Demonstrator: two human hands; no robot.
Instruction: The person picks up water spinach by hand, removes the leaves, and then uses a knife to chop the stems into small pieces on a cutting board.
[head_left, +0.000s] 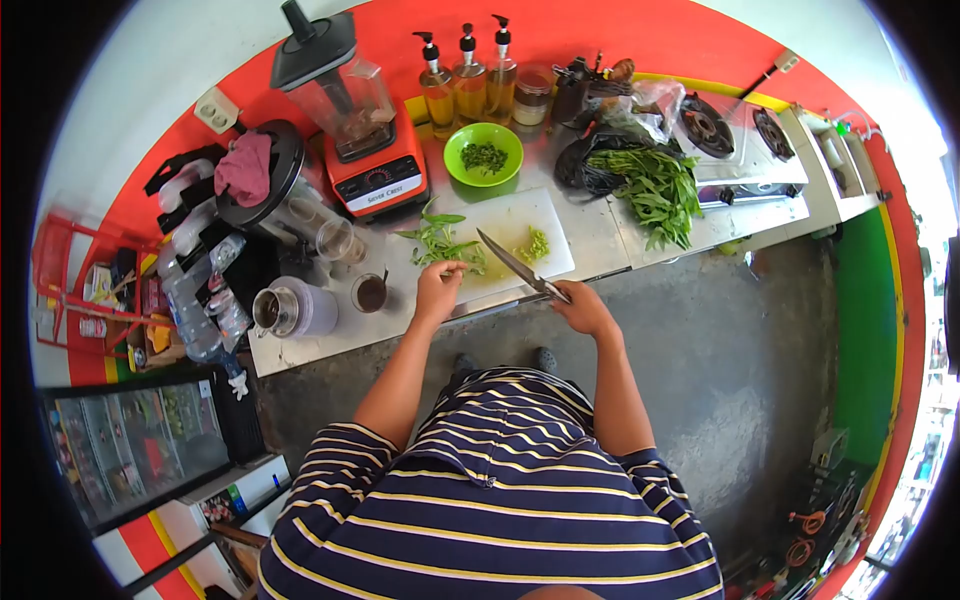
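Note:
My right hand [580, 306] grips a kitchen knife [518, 264], its blade slanting up and left over the white cutting board [540, 212]. With fingers curled, my left hand [438, 290] is at the board's near left edge, against a bunch of leafy greens [440, 243]; exactly what the fingertips pinch is hard to make out. Chopped green pieces [533, 243] lie on the board to the right of the blade. Behind the board, a lime-green bowl [513, 160] holds more chopped greens [484, 157].
A red blender [375, 175] and oil pump bottles [468, 88] stand along the back. Leafy stalks [655, 190] spill from a black bag [585, 165] beside a gas stove [745, 140]. A glass of dark liquid [370, 293] and a metal flask [300, 308] sit left, near the counter's front edge.

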